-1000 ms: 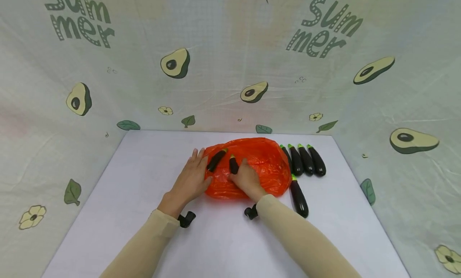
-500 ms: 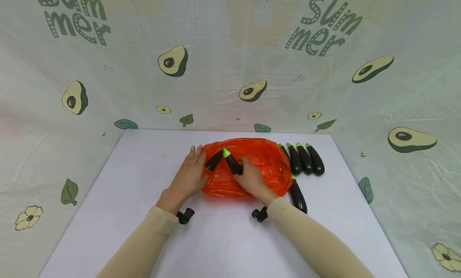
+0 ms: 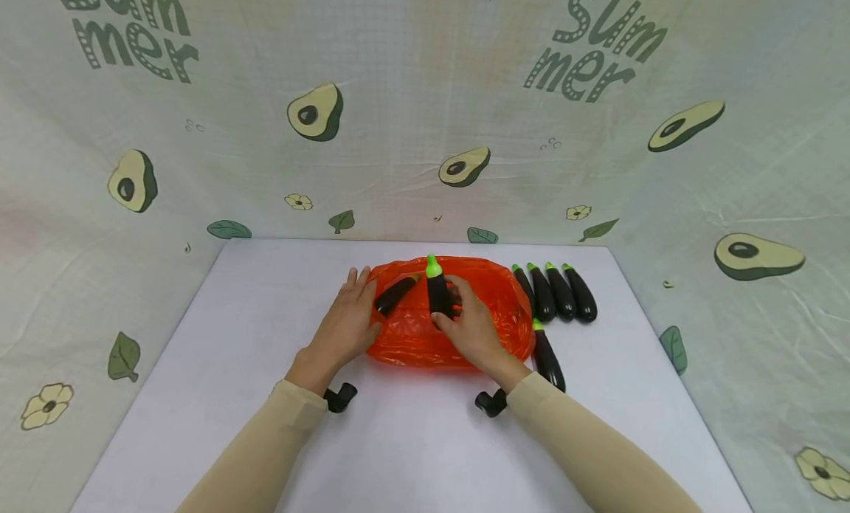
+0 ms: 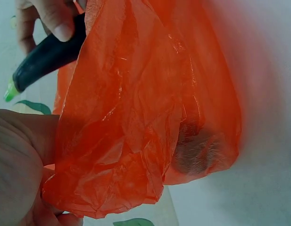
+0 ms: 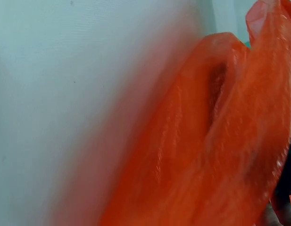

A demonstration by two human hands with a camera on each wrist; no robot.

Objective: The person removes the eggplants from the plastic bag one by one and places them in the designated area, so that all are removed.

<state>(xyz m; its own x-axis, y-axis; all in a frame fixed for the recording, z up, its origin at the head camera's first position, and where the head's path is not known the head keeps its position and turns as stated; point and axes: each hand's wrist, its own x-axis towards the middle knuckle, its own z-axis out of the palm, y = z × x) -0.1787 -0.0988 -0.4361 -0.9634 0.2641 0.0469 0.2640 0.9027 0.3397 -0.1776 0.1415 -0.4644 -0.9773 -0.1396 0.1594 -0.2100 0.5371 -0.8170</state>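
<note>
An orange-red plastic bag lies with its mouth spread on the white table. My left hand holds the bag's left rim; in the left wrist view, film hides part of the thumb and fingers. My right hand grips a dark eggplant over the bag mouth, its bright green stem end pointing up and away. Another eggplant lies tilted in the left part of the bag. A dark round shape shows through the film in the left wrist view. The right wrist view is mostly bag.
Several eggplants stand in a row right of the bag, green stems toward the back wall. A single eggplant lies nearer, beside the bag's right edge. Printed cloth encloses the table at back and sides.
My right hand has lifted the eggplant from inside the bag and turned it so its green end stands upright, shifting slightly right. The left hand stays at the bag's left rim.
</note>
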